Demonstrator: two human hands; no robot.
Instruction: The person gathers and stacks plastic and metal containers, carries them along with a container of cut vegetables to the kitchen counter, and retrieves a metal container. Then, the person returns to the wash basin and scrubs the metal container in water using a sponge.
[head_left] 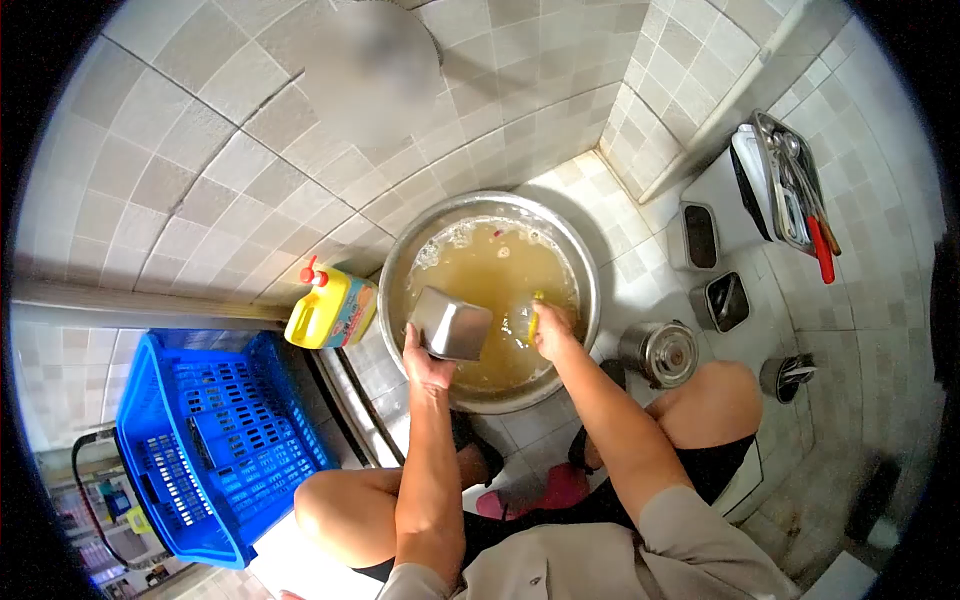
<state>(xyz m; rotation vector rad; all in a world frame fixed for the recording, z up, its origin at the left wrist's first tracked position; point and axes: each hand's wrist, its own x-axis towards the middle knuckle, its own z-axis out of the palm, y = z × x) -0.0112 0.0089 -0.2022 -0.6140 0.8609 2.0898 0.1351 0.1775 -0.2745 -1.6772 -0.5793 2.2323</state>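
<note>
A wide round metal basin [588, 265] stands on the floor between my knees, filled with cloudy brownish water [470, 262] with foam along its edge. My left hand [427, 366] grips a boxy stainless steel container [455, 324] by its near left side. The container is tilted over the water, its smooth outside facing up. Over the right part of the basin, my right hand [556, 334] is closed round a small yellow scrubber-like piece [535, 315]. Most of that piece is hidden by the fingers, so its exact kind is unclear. It is apart from the container.
A yellow detergent jug [325, 308] with a red pump stands left of the basin. Further left is a blue plastic crate [225, 420]. On the right are a lidded metal pot [660, 354], metal containers [725, 302], a utensil cup [785, 378] and a rack of utensils [795, 185]. Tiled walls enclose the corner.
</note>
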